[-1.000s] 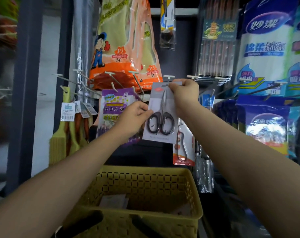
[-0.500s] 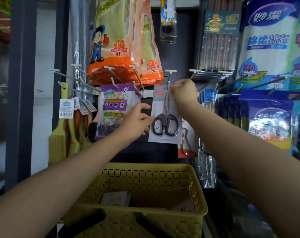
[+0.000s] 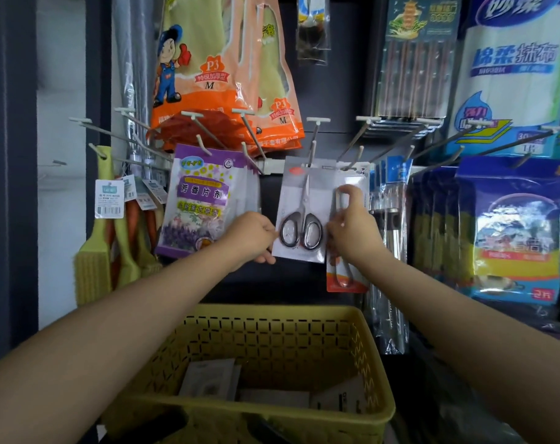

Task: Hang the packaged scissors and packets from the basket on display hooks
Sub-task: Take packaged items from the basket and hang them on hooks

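Observation:
The packaged scissors, a grey card with black-handled scissors, hang by the card's top on a display hook at the middle of the rack. My left hand pinches the card's lower left corner. My right hand grips its right edge, thumb raised, in front of another scissors pack hanging behind. Below, the yellow basket holds white packets lying flat; a further packet lies at its right.
Purple sachet packets hang left of the scissors, with orange glove packs above. Bare hooks jut out above and to the right. Blue cloth packs fill the right side; yellow brushes hang at the left.
The card has gone onto the hook and hangs from it. My right hand slid from the card's top down to its right edge; my left hand moved to the lower left corner.

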`<state>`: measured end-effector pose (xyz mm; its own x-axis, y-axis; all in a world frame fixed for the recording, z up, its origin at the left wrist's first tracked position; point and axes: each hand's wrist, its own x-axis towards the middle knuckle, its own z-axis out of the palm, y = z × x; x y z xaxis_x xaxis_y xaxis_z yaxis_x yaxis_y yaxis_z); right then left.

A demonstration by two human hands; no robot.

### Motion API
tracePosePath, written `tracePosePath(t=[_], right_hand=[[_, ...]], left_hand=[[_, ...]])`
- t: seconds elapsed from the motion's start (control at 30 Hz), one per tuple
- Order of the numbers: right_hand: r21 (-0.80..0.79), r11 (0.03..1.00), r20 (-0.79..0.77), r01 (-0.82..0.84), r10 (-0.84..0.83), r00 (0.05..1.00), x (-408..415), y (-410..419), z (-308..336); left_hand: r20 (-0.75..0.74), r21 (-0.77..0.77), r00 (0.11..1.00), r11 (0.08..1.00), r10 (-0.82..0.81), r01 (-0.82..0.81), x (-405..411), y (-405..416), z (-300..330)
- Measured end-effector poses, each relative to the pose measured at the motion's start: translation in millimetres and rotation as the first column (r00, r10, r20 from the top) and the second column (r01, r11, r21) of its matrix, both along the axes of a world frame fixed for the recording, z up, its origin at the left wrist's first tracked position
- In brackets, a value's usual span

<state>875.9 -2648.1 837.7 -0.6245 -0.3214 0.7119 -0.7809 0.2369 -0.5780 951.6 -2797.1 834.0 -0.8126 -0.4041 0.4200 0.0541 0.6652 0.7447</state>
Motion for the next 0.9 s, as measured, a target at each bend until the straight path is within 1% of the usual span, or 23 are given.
tracePosePath(t=[0.1,0.13,0.17,0.23,0.27,0.3,0.37,0.43,0.47,0.53,0.57,0.6,0.67,0.7,0.73,0.77,0.8,0.83,0.87,0.9], right_hand=[[-0.036,0.999,0.067,0.019,-0.017,0.998,-6.5,-2.8,3.5],[-0.02,0.999,0.073,0.026,-0.024,0.997,-6.5,-6.2,3.3],[0.038,0.998,0.061,0.058,-0.06,0.996,-6.5,-10.1,2.2],[0.209,0.961,-0.004,0.181,-0.184,0.983,-7.3,-18.1,-2.5],[0.249,0.949,-0.011,0.196,-0.2,0.98,-7.5,-20.6,-5.4],[0.251,0.953,0.014,0.17,-0.179,0.984,-8.6,-22.6,-7.2],[0.189,0.979,0.096,0.069,-0.088,0.991,-13.1,-24.6,-9.2],[0.146,0.989,0.185,0.005,-0.033,0.982,-19.2,-25.9,-8.9],[0.133,0.991,0.226,-0.009,-0.021,0.974,-21.8,-25.6,-8.1],[0.119,0.993,0.294,-0.023,-0.014,0.956,-24.4,-24.8,-6.3],[0.121,0.993,0.318,-0.015,-0.024,0.948,-24.5,-24.7,-5.4],[0.122,0.992,0.341,-0.013,-0.03,0.94,-24.7,-24.6,-4.7],[0.15,0.988,0.391,-0.02,-0.041,0.919,-23.3,-22.6,-5.1],[0.214,0.977,0.404,-0.017,-0.073,0.912,-21.2,-20.1,-6.7],[0.343,0.939,0.351,0.022,-0.15,0.924,-17.8,-17.1,-8.0],[0.503,0.857,0.222,0.11,-0.251,0.942,-13.3,-13.2,-9.0],[0.618,0.75,0.036,0.235,-0.325,0.945,-7.5,-8.6,-9.6],[0.656,0.676,-0.135,0.336,-0.333,0.933,1.5,-3.6,-9.9],[0.654,0.666,-0.227,0.358,-0.279,0.933,11.4,1.1,-9.1],[0.655,0.692,-0.253,0.303,-0.177,0.951,21.4,5.9,-8.9]], left_hand=[[0.046,-0.049,0.998,0.998,0.047,-0.044,-12.3,0.1,2.0],[0.054,-0.062,0.996,0.996,0.068,-0.065,-16.0,-0.7,2.0],[0.054,-0.079,0.994,0.993,0.092,-0.087,-19.8,-2.2,2.2],[0.066,-0.117,0.989,0.985,0.135,-0.127,-24.1,-5.1,3.2],[0.083,-0.119,0.986,0.984,0.143,-0.133,-25.4,-5.5,3.8],[0.099,-0.114,0.985,0.985,0.143,-0.131,-26.7,-5.5,4.1],[0.127,-0.088,0.982,0.988,0.138,-0.127,-25.4,-2.5,5.0],[0.111,-0.071,0.986,0.991,0.125,-0.117,-15.7,1.9,5.6],[0.076,-0.117,0.988,0.986,0.132,-0.122,-8.2,3.1,5.4],[-0.043,-0.275,0.991,0.952,0.128,-0.135,13.7,5.8,3.6],[-0.097,-0.364,0.99,0.923,0.098,-0.127,27.3,8.3,2.0],[-0.119,-0.454,0.991,0.884,0.064,-0.112,40.3,10.4,-0.6],[-0.089,-0.626,0.996,0.776,0.025,-0.076,63.5,14.1,-7.5],[-0.039,-0.698,0.999,0.714,0.024,-0.045,72.3,15.6,-11.3],[0.015,-0.766,0.999,0.643,0.036,-0.011,80.2,16.4,-15.5],[0.051,-0.833,0.997,0.553,0.055,0.012,87.2,16.6,-19.9],[0.059,-0.892,0.996,0.452,0.069,0.021,94.8,16.0,-25.3],[0.043,-0.925,0.998,0.378,0.053,0.02,103.2,15.4,-31.7],[0.024,-0.936,1.0,0.352,0.016,0.017,112.5,14.1,-37.9],[0.019,-0.934,1.0,0.355,-0.024,0.027,122.2,12.6,-43.4]])
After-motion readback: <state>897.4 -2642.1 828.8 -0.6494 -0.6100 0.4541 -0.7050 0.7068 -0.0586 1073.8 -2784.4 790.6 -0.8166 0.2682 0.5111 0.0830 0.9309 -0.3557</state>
